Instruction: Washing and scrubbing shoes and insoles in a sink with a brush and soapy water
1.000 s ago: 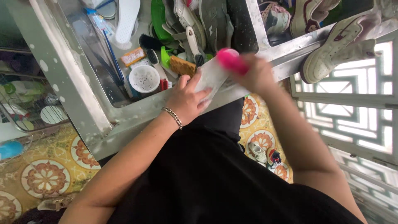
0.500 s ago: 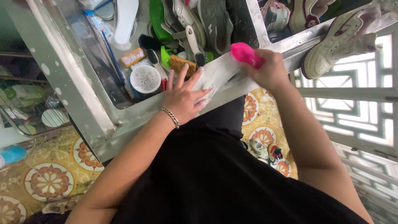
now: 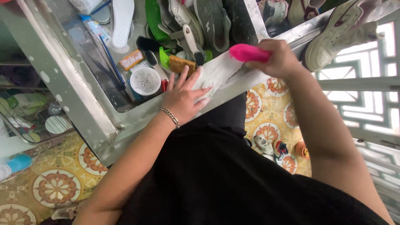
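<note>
My left hand (image 3: pixel 183 98) lies flat with spread fingers on a white shoe insole (image 3: pixel 216 73), pinning it against the front rim of a steel sink (image 3: pixel 125 121). A chain bracelet circles that wrist. My right hand (image 3: pixel 279 58) is closed around a pink brush (image 3: pixel 248 53), which rests on the far end of the insole. The insole looks wet and soapy.
The sink holds several grey and green shoes (image 3: pixel 208 21), a white cup (image 3: pixel 145 81), brushes, an orange sponge (image 3: pixel 181 64) and another white insole (image 3: pixel 122 21). A white sneaker (image 3: pixel 341 33) sits on the ledge at right. A dish rack (image 3: pixel 29 116) stands left, over patterned tile floor.
The pink brush in my right hand has slid back and forth along the insole, now sitting at its far end. My left hand has stayed pressed on the insole.
</note>
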